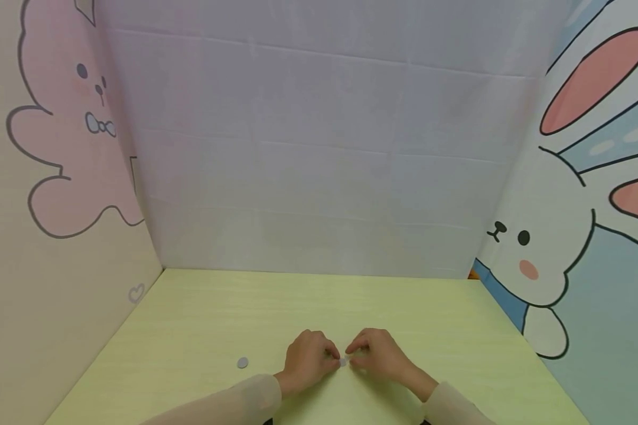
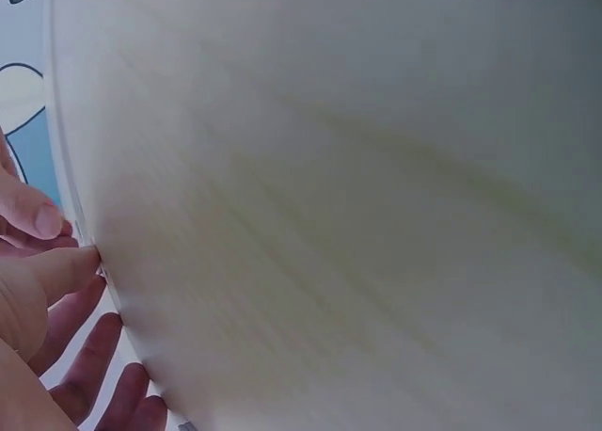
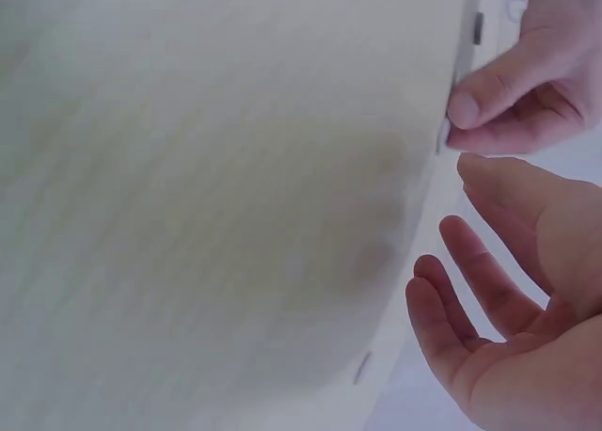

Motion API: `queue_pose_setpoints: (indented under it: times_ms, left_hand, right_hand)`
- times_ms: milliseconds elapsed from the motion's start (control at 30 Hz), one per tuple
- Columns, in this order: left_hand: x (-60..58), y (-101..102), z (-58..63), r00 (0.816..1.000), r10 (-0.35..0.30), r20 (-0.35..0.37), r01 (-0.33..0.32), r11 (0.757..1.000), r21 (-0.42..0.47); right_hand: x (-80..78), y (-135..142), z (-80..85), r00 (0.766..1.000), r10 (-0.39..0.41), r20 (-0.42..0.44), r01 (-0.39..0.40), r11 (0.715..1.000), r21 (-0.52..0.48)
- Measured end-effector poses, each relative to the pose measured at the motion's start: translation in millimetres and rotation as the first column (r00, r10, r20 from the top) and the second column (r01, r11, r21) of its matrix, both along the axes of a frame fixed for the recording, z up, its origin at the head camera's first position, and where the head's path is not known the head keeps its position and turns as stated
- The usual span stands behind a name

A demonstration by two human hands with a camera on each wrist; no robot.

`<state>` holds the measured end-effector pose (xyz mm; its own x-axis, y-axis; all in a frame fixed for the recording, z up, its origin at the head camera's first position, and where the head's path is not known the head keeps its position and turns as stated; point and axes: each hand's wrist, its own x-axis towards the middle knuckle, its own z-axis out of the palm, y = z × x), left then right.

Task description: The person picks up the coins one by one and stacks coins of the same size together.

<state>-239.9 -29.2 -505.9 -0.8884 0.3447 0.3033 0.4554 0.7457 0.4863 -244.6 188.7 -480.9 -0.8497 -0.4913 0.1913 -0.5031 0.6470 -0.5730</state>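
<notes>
Near the front middle of the yellow-green table my left hand (image 1: 307, 360) pinches a small grey disc (image 1: 342, 362) between thumb and finger. The right wrist view shows that disc (image 3: 444, 135) edge-on at the left hand's (image 3: 536, 69) fingertips. My right hand (image 1: 378, 356) faces it from the right, its thumb and forefinger close to the disc. In the right wrist view the right hand's (image 3: 527, 280) fingers are loosely bent and spread, and I see nothing held in them. A second grey disc (image 1: 242, 362) lies flat on the table, left of the left hand.
The table top (image 1: 319, 301) runs back to a pale creased sheet (image 1: 319, 147). Side panels with a pink cartoon animal (image 1: 80, 130) and a white rabbit (image 1: 547, 236) stand left and right. A thin dark mark (image 3: 363, 368) shows on the table in the right wrist view.
</notes>
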Motion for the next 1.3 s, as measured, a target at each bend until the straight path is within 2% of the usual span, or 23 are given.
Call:
queue_pose_setpoints:
  times_ms: [167,367,700,967,1300]
  left_hand:
    - [-0.2,0,0.1,1.000,-0.003,0.009,0.003,1.000,-0.002]
    - [-1.3,1,-5.2,1.000,0.006,-0.006,-0.006,1.000,0.008]
    - [0.3,-1,-6.9,1.000,-0.002,-0.005,0.002,1.000,0.025]
    - [0.4,0,-7.5,1.000,0.003,-0.006,-0.003,1.000,0.031]
    - [2.7,-1,-2.2,1.000,-0.001,0.013,0.000,0.999,0.034]
  right_hand:
    - [-2.8,21,8.7,0.997,-0.067,-0.025,0.067,0.998,-0.005]
    - [-13.2,49,6.2,0.988,-0.143,-0.062,0.143,0.990,-0.013]
    - [-29.9,77,-12.4,0.985,-0.167,-0.036,0.167,0.986,0.002]
    - [-36.0,80,-13.5,0.988,-0.152,-0.025,0.153,0.988,0.038]
    - [-38.5,78,-12.7,0.994,-0.113,-0.004,0.113,0.993,0.025]
